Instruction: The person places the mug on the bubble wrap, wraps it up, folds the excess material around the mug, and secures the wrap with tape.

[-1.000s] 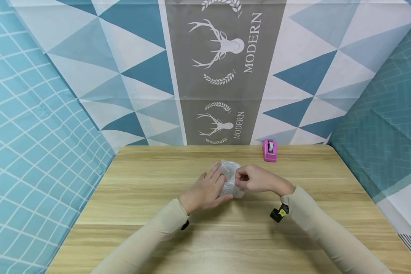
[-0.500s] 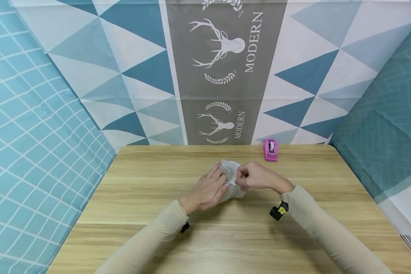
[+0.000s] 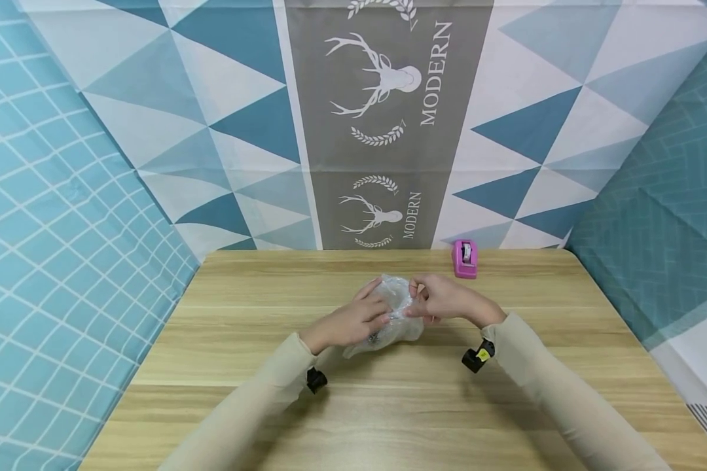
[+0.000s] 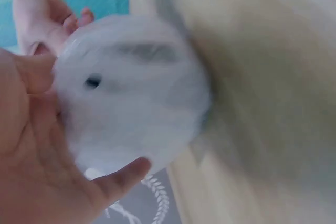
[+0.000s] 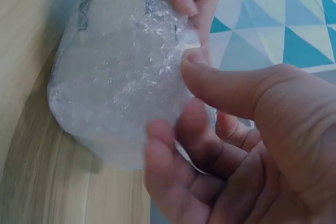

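A rounded bundle in clear bubble wrap [image 3: 397, 327] is between the two hands on the wooden table. Through the film, the right wrist view gives a dark curved outline; what lies inside cannot be made out. My left hand [image 3: 353, 324] rests against the bundle's left side, its fingers fairly straight and spread over the wrap, as the left wrist view also shows. At the upper right edge, my right hand [image 3: 448, 301] holds the wrap, with the thumb [image 5: 194, 72] on a small whitish piece and the other fingers curled at the edge.
A pink tape dispenser [image 3: 465, 259] stands at the table's back edge, right of the hands. Behind the wooden table [image 3: 241, 392] hangs a patterned cloth [image 3: 383, 131] with deer heads. Tiled-pattern cloths hang at both sides.
My left hand has turned and shifted slightly back, uncovering more of the bundle's near side. The right hand's fingers have loosened from a tight pinch and spread a little along the edge.
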The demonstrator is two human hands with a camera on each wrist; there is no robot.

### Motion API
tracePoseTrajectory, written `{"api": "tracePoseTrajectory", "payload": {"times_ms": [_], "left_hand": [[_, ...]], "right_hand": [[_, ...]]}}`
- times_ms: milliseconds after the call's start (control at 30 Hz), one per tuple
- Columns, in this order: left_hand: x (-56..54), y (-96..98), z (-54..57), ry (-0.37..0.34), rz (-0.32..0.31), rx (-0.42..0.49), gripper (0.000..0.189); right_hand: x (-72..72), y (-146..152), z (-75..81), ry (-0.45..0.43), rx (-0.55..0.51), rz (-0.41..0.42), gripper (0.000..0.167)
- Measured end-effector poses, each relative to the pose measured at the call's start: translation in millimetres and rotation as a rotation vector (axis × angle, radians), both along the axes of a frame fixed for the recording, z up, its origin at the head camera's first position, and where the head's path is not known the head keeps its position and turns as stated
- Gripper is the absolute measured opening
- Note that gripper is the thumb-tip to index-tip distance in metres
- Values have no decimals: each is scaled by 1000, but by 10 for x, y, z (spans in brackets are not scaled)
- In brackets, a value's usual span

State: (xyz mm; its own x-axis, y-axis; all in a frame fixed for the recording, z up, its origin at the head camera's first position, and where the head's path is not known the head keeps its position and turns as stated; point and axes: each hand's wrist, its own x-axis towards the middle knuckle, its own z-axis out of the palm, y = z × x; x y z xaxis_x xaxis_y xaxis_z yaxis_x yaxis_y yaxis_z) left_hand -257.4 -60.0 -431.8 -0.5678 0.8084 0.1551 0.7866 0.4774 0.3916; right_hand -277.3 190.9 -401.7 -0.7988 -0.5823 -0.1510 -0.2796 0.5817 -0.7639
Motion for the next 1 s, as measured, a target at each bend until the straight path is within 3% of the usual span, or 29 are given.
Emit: {"api": "tracePoseTrajectory", "payload": {"times_ms": [100,200,300,433,600,833,1000], "left_hand": [[-49,-26,74,-47,-44,-45,28],[-62,-24,106,-71,-41,-78,27],[-39,-12,115,-101,27,-98,28],[-5,17,114,-87,100,-112,28],[10,34,111,-69,119,-97,23],[-25,49,80,-9,57,-80,6],[-23,42,56,-33,87,-66,11]], "right_hand": [[7,-19,20,27,-2,38,23],[6,-20,24,47,10,87,21],[3,-10,18,-64,14,143,32],[-15,-11,-4,-245,12,162,39],[-48,-71,-30,-232,26,155,30],[-61,-140,6,-216,85,126,15],[-25,-165,5,-200,79,114,14]]}}
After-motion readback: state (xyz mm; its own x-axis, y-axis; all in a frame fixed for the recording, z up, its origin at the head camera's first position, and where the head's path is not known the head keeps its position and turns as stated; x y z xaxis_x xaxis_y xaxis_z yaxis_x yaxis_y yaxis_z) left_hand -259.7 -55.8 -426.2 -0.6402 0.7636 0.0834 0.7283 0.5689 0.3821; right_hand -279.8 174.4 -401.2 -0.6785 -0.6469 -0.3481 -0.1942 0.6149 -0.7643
